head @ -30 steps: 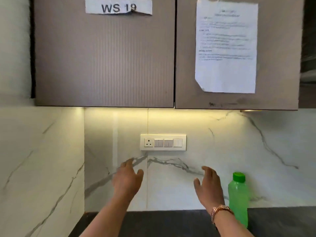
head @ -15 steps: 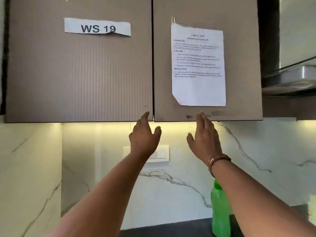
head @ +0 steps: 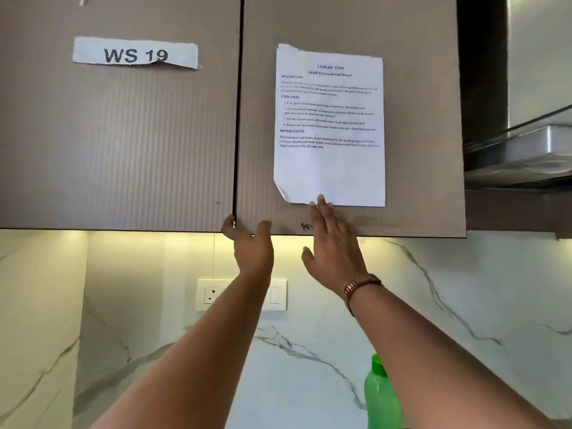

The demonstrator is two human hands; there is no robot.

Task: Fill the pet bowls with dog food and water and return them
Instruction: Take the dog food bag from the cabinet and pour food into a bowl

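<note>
Left hand (head: 252, 247) hooks fingers under the bottom inner corner of the ribbed brown right cabinet door (head: 418, 119); right hand (head: 335, 252) lies open, flat on it. Door: stiff, light; pull at bottom edge. Bowls, food unseen.

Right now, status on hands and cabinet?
Left hand hooked on right cabinet door bottom corner. Right hand flat on it. Doors closed. No bowls visible.

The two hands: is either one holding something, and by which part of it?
The left hand grips the bottom corner of the right cabinet door, at the gap between the doors. The right hand holds nothing; it lies open and flat on that door.
</note>
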